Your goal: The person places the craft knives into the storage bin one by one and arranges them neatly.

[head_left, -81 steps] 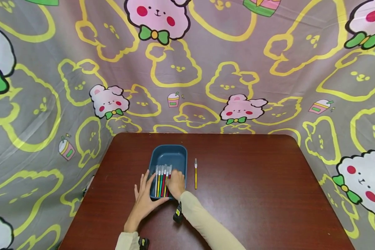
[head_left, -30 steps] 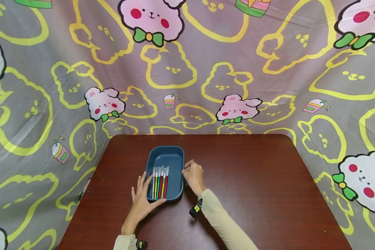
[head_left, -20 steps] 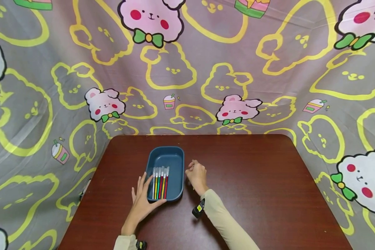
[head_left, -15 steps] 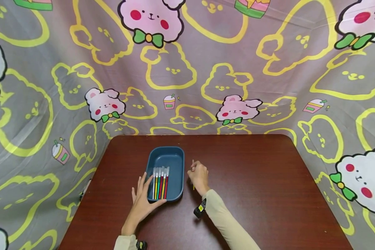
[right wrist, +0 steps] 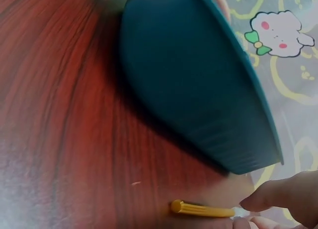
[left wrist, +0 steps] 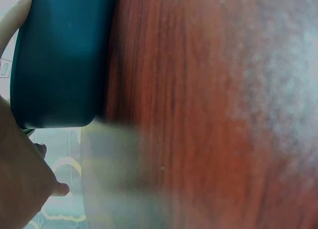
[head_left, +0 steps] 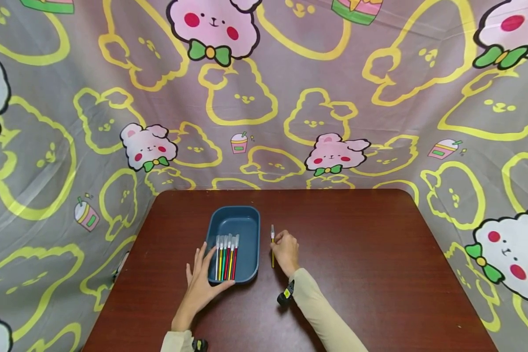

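Observation:
A blue tray [head_left: 234, 212] stands on the table, with several slim craft knives [head_left: 226, 261] side by side in its near left part. Their handles are silver, yellow, green and red, with clear caps pointing away. My left hand [head_left: 197, 284] rests spread at the tray's near left corner, thumb on the front rim. Right of the tray lies a yellow craft knife [head_left: 273, 261], parallel to its side. My right hand [head_left: 286, 252] pinches it near the collar; in the right wrist view the thumb [right wrist: 278, 196] touches there, beside the yellow handle [right wrist: 203, 209].
The brown wooden table [head_left: 356, 259] reaches back to a patterned curtain [head_left: 246, 98] that hangs on three sides. A black wrist camera [head_left: 286, 293] sits at the right sleeve. The tray's outer wall [right wrist: 184, 65] stands close beyond the knife in the right wrist view.
My right hand has left the tray and moved right to the yellow craft knife. It has since shifted a little right, so more of that knife shows. The left hand stays at the tray.

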Motion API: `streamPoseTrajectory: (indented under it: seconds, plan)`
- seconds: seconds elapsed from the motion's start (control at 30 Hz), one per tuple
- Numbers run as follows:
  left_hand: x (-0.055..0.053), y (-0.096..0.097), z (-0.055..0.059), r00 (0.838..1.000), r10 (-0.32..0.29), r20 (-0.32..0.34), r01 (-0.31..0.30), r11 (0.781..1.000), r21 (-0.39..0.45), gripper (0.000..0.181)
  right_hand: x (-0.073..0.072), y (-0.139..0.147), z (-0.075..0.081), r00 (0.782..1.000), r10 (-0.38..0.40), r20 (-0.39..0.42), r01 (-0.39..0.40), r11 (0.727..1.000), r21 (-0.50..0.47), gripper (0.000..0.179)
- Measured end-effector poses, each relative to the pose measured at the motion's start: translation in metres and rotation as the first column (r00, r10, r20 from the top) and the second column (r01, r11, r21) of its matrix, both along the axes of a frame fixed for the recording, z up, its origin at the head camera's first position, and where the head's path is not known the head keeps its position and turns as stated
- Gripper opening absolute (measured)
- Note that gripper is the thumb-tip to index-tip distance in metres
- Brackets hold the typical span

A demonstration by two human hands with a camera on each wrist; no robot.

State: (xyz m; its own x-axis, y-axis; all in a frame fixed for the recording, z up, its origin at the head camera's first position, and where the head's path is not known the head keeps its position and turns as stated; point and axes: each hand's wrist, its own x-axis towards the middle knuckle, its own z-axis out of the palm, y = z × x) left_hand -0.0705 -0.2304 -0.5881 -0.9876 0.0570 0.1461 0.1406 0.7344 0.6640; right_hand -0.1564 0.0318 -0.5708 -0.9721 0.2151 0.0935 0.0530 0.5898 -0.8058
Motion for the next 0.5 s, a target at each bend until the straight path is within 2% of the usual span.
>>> streamPoseTrajectory:
  seconds: [0.23, 0.5]
  plan:
    - [-0.001, 0.0, 0.0, 1.0, -0.002, -0.003, 0.002, 1.0, 0.007, 0.113, 0.003, 0.002, -0.008, 1.0, -0.006, -0.015, 0.006, 0.999, 0.032, 0.021]
    - [0.0, 0.001, 0.0, 1.0, -0.001, -0.009, 0.001, 1.0, 0.003, 0.113, 0.003, 0.001, -0.014, 0.999, -0.013, 0.032, 0.012, 1.0, 0.012, 0.027]
